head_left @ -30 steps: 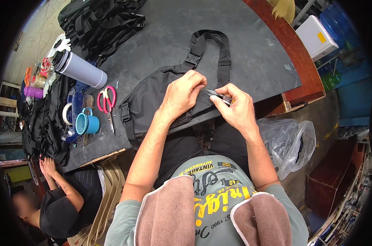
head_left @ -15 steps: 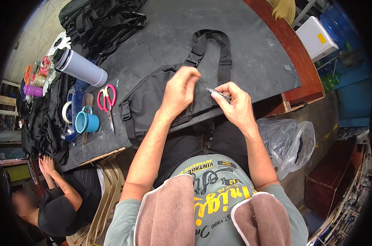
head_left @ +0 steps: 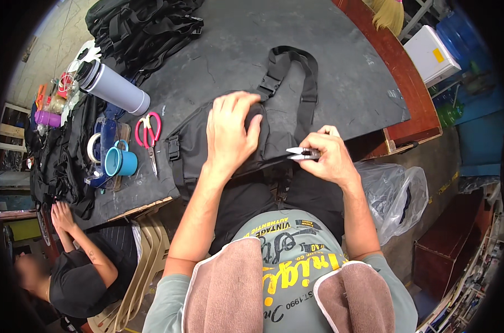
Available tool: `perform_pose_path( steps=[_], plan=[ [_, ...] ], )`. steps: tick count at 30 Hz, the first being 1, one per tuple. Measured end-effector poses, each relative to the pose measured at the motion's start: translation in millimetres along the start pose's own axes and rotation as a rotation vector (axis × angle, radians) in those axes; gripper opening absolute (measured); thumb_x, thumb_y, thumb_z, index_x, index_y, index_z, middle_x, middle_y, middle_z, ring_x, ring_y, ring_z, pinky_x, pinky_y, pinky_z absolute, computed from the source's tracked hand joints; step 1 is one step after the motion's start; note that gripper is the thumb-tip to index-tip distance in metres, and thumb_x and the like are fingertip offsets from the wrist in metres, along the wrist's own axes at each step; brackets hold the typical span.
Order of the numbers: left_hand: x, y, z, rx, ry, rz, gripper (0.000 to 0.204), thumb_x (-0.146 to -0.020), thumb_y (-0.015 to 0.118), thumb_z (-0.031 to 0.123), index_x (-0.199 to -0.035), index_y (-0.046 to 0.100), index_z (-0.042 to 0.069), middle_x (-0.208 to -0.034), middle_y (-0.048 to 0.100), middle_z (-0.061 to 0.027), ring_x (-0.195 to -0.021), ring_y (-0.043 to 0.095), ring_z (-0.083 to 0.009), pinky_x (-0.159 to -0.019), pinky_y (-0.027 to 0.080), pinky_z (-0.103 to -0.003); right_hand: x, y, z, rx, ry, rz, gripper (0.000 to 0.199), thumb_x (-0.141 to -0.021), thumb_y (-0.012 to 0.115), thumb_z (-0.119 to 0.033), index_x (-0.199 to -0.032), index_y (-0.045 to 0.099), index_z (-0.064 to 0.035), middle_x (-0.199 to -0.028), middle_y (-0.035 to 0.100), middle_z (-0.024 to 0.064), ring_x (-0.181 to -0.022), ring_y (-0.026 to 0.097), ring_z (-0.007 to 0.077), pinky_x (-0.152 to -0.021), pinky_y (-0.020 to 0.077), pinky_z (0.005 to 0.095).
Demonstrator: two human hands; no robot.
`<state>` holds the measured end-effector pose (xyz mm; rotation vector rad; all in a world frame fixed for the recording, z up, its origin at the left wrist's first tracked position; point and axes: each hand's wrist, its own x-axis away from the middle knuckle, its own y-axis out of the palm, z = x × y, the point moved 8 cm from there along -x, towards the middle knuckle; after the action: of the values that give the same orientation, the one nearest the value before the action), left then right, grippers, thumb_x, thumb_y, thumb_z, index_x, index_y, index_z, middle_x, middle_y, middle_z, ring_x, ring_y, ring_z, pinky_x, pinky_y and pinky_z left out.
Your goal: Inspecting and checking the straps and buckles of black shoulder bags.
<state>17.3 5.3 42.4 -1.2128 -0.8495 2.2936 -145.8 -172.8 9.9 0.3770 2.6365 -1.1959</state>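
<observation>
A black fabric bag [head_left: 196, 127] lies on the dark table in front of me, its webbing strap [head_left: 309, 83] looping away from me with a plastic buckle [head_left: 268, 86]. My left hand [head_left: 229, 127] rests flat on the bag, fingers stretched out and thumb apart. Closed around a small pair of thread snips [head_left: 301, 152], my right hand [head_left: 328, 155] is at the bag's near right end. The metal blades point left and stand slightly apart; the fingers hide most of the handle.
Red-handled scissors [head_left: 150, 139], a blue mug [head_left: 121, 161] and a grey bottle [head_left: 116, 87] stand or lie to the left. Black bags [head_left: 141, 33] are piled at the back. A co-worker [head_left: 85, 272] sits at lower left. A plastic bag [head_left: 393, 194] hangs below the table's right edge.
My left hand has turned from a curled, blurred pose to lying flat on the bag. My right hand has moved slightly down and right, turning the snips' blades to show more.
</observation>
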Motion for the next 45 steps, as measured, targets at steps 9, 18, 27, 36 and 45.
perform_pose_path(
  steps=[9, 18, 27, 36, 45],
  plan=[
    [-56.4, 44.8, -22.9, -0.072, 0.011, -0.360, 0.015, -0.098, 0.089, 0.022, -0.109, 0.090, 0.012, -0.116, 0.084, -0.0086, -0.114, 0.076, -0.0305, -0.103, 0.056, -0.047, -8.9, -18.4, 1.4, -0.249, 0.241, 0.192, 0.037, -0.101, 0.094, -0.029, -0.121, 0.075, -0.0037, -0.084, 0.078, 0.0103, -0.071, 0.069, 0.0211, -0.072, 0.0557, 0.0378],
    [-52.7, 41.8, -44.5, 0.223, -0.181, -0.217, 0.019, -0.105, 0.083, 0.021, -0.106, 0.084, 0.002, -0.105, 0.084, -0.0143, -0.104, 0.081, -0.0368, -0.095, 0.062, -0.049, -66.6, 8.8, 16.9, -0.088, 0.218, 0.340, 0.030, -0.106, 0.089, -0.033, -0.106, 0.079, -0.0041, -0.086, 0.086, 0.0133, -0.069, 0.079, 0.0314, -0.074, 0.0593, 0.0428],
    [-53.1, 44.7, -45.2, 0.195, -0.140, -0.215, 0.020, -0.107, 0.084, 0.021, -0.112, 0.083, 0.001, -0.106, 0.083, -0.0148, -0.100, 0.079, -0.0344, -0.090, 0.061, -0.045, -81.9, 15.9, 23.7, 0.041, 0.272, 0.242, 0.030, -0.105, 0.090, -0.039, -0.100, 0.082, -0.0102, -0.079, 0.083, 0.0052, -0.072, 0.079, 0.0265, -0.091, 0.0544, 0.0428],
    [-51.8, 47.1, -40.6, 0.130, -0.097, -0.207, 0.017, -0.105, 0.084, 0.020, -0.109, 0.084, 0.003, -0.102, 0.083, -0.0123, -0.101, 0.079, -0.0355, -0.092, 0.061, -0.049, -87.0, 16.4, 25.6, 0.015, 0.257, 0.182, 0.035, -0.104, 0.091, -0.039, -0.102, 0.084, -0.0052, -0.086, 0.086, 0.0099, -0.075, 0.082, 0.0243, -0.086, 0.0586, 0.0413],
    [-51.2, 48.7, -42.6, 0.140, -0.111, -0.190, 0.017, -0.106, 0.083, 0.020, -0.111, 0.084, 0.003, -0.105, 0.084, -0.0135, -0.102, 0.080, -0.0350, -0.090, 0.061, -0.047, -85.5, 19.9, 27.2, -0.004, 0.246, 0.213, 0.033, -0.104, 0.091, -0.036, -0.101, 0.084, -0.0038, -0.079, 0.083, 0.0113, -0.071, 0.080, 0.0238, -0.073, 0.0618, 0.0399]
  ],
)
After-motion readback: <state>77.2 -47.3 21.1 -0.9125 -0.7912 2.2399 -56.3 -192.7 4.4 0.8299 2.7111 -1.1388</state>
